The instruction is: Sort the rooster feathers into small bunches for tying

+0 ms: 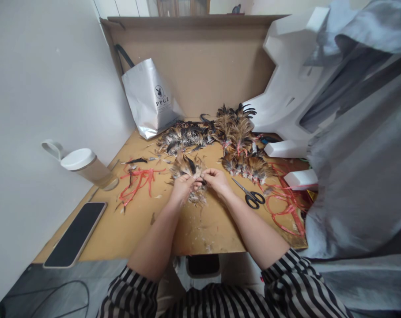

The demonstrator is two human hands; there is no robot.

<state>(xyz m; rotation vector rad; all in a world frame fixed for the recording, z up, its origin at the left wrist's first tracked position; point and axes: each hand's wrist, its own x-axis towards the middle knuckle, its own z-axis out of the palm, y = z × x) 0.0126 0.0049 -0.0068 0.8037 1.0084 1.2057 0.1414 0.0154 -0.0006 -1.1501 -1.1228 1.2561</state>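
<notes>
Brown and black feathers [186, 164] fan upward from the fingers of my left hand [184, 186], which is closed around their pale lower ends. My right hand [216, 180] is pinched at the same bunch from the other side; its fingertips hold part of the feathers, though exactly which is too small to tell. Loose fluffy feathers [196, 198] lie under both hands on the brown table [187, 229]. To the right of my right hand rest black-handled scissors [251, 196], blades slightly apart. Behind them sits a row of tied feather bunches [247, 167].
A feather pile [187, 134] and upright bunches [233, 126] stand farther back by a silver bag [147, 97]. Red ribbon strips [139, 183] lie left, more red ribbon [288, 207] right. A lidded cup [89, 168] and phone [76, 234] are left; white foam [283, 84] stands right.
</notes>
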